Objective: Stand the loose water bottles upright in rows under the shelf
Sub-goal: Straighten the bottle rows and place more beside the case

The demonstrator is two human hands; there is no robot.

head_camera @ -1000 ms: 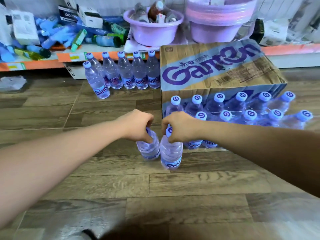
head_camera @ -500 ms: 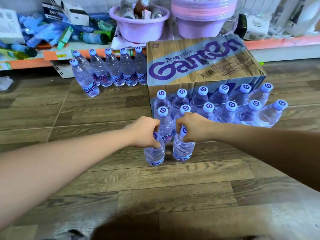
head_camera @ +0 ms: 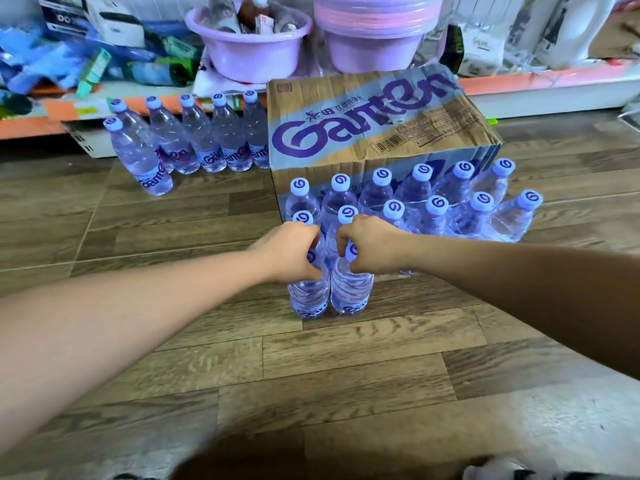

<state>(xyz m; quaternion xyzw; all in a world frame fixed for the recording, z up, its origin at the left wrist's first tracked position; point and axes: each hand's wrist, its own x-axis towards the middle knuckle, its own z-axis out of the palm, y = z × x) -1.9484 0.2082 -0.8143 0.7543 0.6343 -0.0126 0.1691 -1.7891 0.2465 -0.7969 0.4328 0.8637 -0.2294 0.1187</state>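
Two clear ribbed bottles (head_camera: pixel 309 296), upright, touching, purple-lettered

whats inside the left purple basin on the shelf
The left purple basin holds a few bottles poking up, one of them brownish, plus a small red-and-white pack. Its wall covers their lower parts and whatever lies at the bottom.

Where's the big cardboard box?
Head view: the cardboard box sits on the floor, right of centre, by the shelf, with upright bottles in front and left.
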